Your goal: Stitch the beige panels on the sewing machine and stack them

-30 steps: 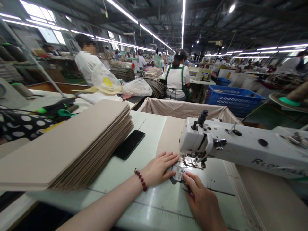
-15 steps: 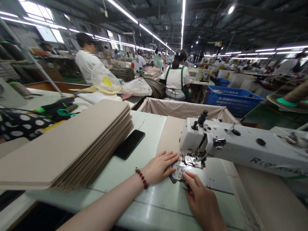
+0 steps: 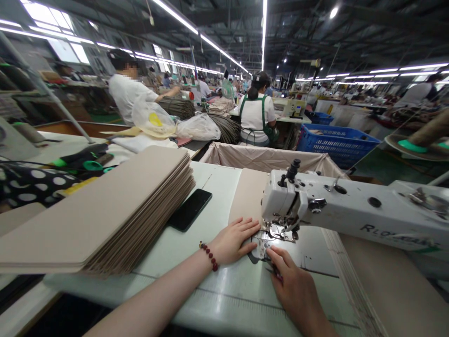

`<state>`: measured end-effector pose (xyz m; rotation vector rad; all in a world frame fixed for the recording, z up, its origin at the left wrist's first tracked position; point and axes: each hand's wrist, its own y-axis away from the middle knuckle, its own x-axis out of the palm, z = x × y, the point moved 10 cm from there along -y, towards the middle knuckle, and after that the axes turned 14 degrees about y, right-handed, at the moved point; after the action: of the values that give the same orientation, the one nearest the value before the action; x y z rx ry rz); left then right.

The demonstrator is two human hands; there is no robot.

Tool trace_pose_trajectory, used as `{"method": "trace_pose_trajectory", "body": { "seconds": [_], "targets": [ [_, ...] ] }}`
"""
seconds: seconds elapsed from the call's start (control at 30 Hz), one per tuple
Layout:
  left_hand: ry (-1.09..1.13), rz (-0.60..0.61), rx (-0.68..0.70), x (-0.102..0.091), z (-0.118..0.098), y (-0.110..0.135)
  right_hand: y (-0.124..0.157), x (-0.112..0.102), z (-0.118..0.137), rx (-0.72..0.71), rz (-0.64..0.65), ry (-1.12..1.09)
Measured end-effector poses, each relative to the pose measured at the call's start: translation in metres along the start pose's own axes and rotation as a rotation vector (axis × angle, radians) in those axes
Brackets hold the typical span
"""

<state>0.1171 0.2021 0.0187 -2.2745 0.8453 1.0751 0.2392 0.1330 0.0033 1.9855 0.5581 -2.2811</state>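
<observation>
My left hand (image 3: 235, 241) lies flat with fingers stretched out, its fingertips on the near end of a beige panel (image 3: 247, 192). That panel runs away from me along the left of the sewing machine's head (image 3: 282, 196). Close to the metal plate in front of the presser foot (image 3: 271, 229) is my right hand (image 3: 294, 281). Its index finger and thumb reach toward the plate, and the fingers are curled round what look like thread snips (image 3: 278, 275), mostly hidden, with a reddish handle. A beaded bracelet (image 3: 209, 256) circles my left wrist.
A thick stack of beige panels (image 3: 115, 201) stands at left, beside a black phone (image 3: 190, 209). More panels (image 3: 382, 276) lie under the machine arm at right. Behind the table are a cloth-lined bin (image 3: 256, 154), a blue crate (image 3: 336, 142) and two co-workers in white.
The view has shifted slightly. Both my hands keep nearly the same places by the machine. The co-worker at back left has stretched an arm forward.
</observation>
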Motion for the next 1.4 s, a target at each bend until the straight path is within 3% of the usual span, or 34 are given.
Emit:
{"method": "trace_pose_trajectory", "body": {
  "seconds": [0.53,0.7,0.83,0.97,1.07,1.2,1.3,1.4],
  "targets": [
    [-0.124,-0.052,-0.021,0.004,0.001,-0.001,-0.002,-0.01,0.001,0.07,0.067,0.074],
    [-0.199,-0.143,-0.111,-0.01,0.001,0.0,0.002,-0.017,0.0,0.088,0.07,0.068],
    [-0.288,-0.299,-0.289,-0.033,0.007,0.02,0.004,-0.02,0.001,0.091,0.061,0.051],
    [-0.357,-0.346,-0.358,-0.031,0.007,0.065,0.004,-0.022,-0.002,0.099,0.051,-0.01],
    [-0.365,-0.315,-0.363,-0.023,0.006,0.108,0.01,-0.028,-0.005,0.099,0.035,-0.099],
    [-0.222,-0.142,-0.263,-0.006,-0.006,0.143,0.04,-0.044,-0.014,0.159,-0.014,-0.225],
    [-0.123,-0.023,-0.161,0.005,-0.024,0.14,0.077,-0.049,-0.029,0.29,-0.033,-0.319],
    [-0.074,0.044,-0.083,0.013,-0.04,0.122,0.121,-0.044,-0.044,0.459,-0.016,-0.437]
  ]
}}
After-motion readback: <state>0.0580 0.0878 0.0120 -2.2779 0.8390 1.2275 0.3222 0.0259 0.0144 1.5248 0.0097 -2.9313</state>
